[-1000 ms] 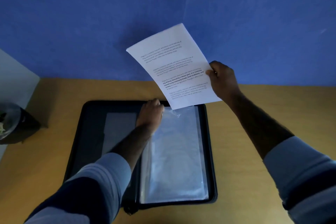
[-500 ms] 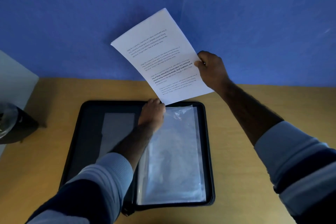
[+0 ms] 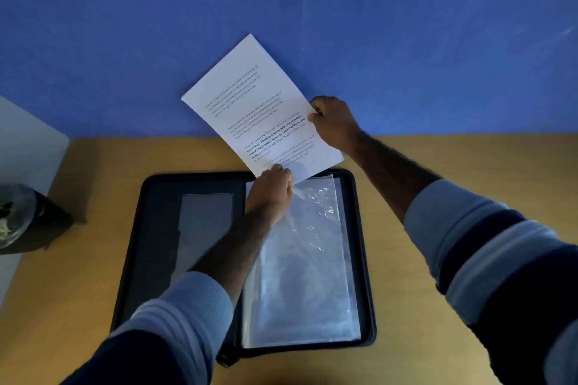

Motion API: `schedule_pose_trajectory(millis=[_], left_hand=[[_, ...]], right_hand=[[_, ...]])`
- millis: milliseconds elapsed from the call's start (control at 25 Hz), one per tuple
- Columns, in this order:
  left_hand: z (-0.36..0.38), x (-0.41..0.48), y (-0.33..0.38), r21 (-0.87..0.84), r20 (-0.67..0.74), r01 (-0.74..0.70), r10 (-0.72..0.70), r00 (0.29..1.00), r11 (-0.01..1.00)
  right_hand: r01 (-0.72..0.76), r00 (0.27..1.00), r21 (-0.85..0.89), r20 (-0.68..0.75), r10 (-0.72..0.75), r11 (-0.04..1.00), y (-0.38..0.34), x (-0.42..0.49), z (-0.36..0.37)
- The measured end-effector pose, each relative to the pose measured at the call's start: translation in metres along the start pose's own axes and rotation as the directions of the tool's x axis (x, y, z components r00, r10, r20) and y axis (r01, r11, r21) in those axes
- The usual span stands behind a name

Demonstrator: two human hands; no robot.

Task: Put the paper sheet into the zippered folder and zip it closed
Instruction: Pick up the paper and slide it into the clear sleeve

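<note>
a printed paper sheet (image 3: 259,109) is held tilted in the air above the far edge of an open zippered folder (image 3: 140,259), its lower corner just reaching the folder's far rim. most of the print is too small to read, but a bold passage reads "defined by a slower pace, it is centered around strong community bonds, local traditions". the person's right hand (image 3: 336,125), beyond the folder's far right corner, pinches the sheet's right edge between thumb and curled fingers, the forearm stretching in from the right with a striped sleeve pushed back. the left hand (image 3: 270,194), over the folder's spine at its far end, has its fingers curled on the top edge of a clear plastic sleeve (image 3: 312,259) that fills the folder's right half, and its knuckles touch the sheet's lower corner. the folder lies flat on a wooden table (image 3: 469,159) against a blue wall (image 3: 125,40). a dark object (image 3: 28,219) sits well to the folder's left.
</note>
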State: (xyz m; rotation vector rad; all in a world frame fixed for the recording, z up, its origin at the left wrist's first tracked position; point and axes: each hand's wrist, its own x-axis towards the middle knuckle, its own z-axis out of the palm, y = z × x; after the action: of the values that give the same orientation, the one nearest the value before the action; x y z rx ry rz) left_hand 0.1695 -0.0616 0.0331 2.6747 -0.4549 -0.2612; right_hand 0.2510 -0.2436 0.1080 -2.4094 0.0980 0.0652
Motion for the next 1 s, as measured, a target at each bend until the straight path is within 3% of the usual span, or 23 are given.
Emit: schedule_pose_trajectory(millis=[520, 1000], left_hand=[[-0.002, 0.006, 0.020, -0.153, 0.049, 0.011, -0.004, 0.999, 0.988], [0.023, -0.019, 0.084, -0.020, -0.148, 0.009, -0.012, 0.989, 1.000]], right_hand=[[-0.145, 0.989, 0.121, 0.002, 0.146, 0.982, 0.010, 0.000, 0.038], [-0.169, 0.985, 0.170, -0.012, 0.173, 0.971, 0.015, -0.005, 0.041]])
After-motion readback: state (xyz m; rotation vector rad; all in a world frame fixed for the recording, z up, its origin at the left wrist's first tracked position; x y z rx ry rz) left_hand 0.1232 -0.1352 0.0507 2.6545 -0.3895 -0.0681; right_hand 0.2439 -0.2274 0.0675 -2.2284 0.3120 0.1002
